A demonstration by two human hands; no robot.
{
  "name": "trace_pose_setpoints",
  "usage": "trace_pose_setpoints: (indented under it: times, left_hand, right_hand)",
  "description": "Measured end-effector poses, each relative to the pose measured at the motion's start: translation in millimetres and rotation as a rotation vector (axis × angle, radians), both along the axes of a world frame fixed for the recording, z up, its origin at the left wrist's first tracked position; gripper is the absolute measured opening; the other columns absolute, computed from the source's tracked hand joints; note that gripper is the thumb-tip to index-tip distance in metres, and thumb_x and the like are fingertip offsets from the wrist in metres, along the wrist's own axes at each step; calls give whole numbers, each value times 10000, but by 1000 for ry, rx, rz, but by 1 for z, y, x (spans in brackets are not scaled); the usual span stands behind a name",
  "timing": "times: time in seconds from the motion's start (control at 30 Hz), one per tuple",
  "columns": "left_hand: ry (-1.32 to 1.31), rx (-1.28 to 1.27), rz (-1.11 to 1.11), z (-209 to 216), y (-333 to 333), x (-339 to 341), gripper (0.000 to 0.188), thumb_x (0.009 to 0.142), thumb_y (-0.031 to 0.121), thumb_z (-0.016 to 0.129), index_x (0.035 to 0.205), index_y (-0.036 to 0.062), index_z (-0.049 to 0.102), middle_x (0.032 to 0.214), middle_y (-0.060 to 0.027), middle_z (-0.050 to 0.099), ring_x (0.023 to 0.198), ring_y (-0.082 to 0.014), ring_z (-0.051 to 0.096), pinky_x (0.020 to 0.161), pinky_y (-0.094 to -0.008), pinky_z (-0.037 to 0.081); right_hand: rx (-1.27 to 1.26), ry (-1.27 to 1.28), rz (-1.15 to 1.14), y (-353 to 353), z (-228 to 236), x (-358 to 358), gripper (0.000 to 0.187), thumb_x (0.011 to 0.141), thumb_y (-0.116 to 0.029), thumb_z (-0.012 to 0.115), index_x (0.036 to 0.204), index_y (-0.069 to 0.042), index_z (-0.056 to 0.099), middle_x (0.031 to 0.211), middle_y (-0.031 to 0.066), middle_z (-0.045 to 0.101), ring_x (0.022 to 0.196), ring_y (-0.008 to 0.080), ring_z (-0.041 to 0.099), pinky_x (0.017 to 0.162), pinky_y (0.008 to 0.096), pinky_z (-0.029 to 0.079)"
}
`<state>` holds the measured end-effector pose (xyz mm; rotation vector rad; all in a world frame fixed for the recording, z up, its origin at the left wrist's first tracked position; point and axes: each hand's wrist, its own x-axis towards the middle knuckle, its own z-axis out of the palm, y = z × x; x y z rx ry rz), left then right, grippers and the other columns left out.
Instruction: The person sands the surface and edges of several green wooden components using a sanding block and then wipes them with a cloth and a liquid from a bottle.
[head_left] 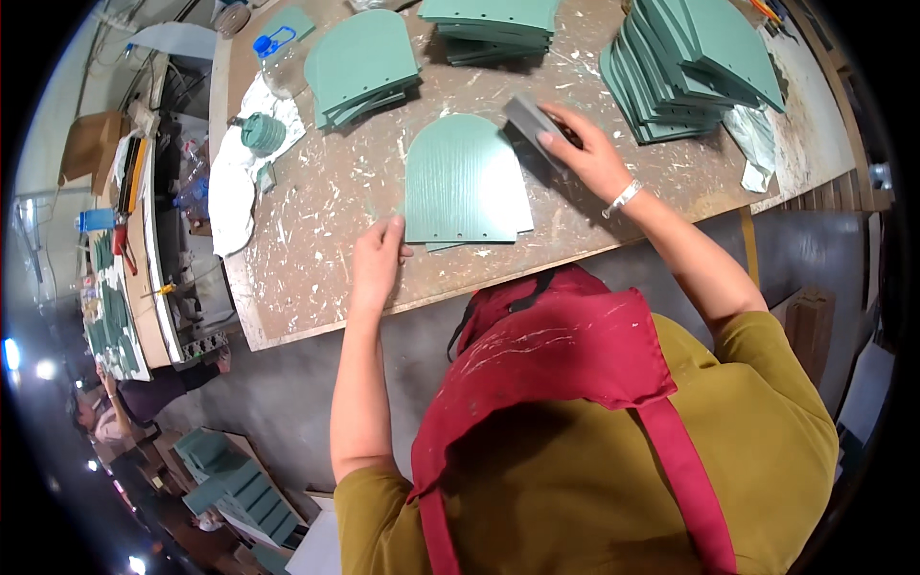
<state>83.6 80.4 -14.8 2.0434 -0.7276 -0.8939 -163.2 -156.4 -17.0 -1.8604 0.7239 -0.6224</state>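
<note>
A pale green arch-topped panel (465, 182) lies flat on the worktable, its straight edge with small holes toward me. Another green piece peeks out from under that edge. My left hand (378, 259) is at the panel's near left corner, fingers curled in and touching its edge. My right hand (586, 153) is closed around a grey sanding block (533, 129), held just off the panel's upper right side. The block is slightly blurred and the fingers partly hide it.
On the brown, paint-flecked worktable (316, 287) stand green panel stacks at far left (364, 67), far middle (494, 24) and far right (680, 77). A clear bottle (278, 72), a green jar (262, 134) and white cloth (233, 206) are at left. Another person (125, 402) is beyond.
</note>
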Motion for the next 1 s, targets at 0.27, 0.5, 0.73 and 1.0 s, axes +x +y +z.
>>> trace_pose_setpoints:
  times: [0.27,0.5,0.73,1.0]
  left_hand:
    - [-60,249,-213,18,-31,-2,377,888,303,663,721,-17,551,589,-55,556,529,-106,553,520,-286,445]
    - [-18,194,-298,8,-29,8,386,891,303,672,713,-17,549,581,-58,553,542,-117,583,502,-283,444]
    - [8,177,-289,3,-28,12,390,891,307,671,719,-23,552,584,-69,564,531,-133,595,505,-292,455]
    - [106,141,-242,4,-27,13,357,877,280,689,741,-26,566,602,-58,578,526,-125,584,489,-266,446]
  right_hand:
    - [-343,221,69,39,23,-31,594,791,-370,673,1316,-138,516,1143,190,522,1035,361,552,892,405,464]
    - [-674,409,283,31,5,-41,569,752,-302,715,1292,-249,545,1157,212,519,1039,383,532,881,439,462]
    - [-661,223,340,55,9,-18,559,812,-388,670,1332,-249,516,1216,226,491,1074,384,520,926,445,436]
    - [-533,419,18,12,24,-69,538,816,-369,667,1294,-162,532,1129,198,505,1006,374,527,875,423,450]
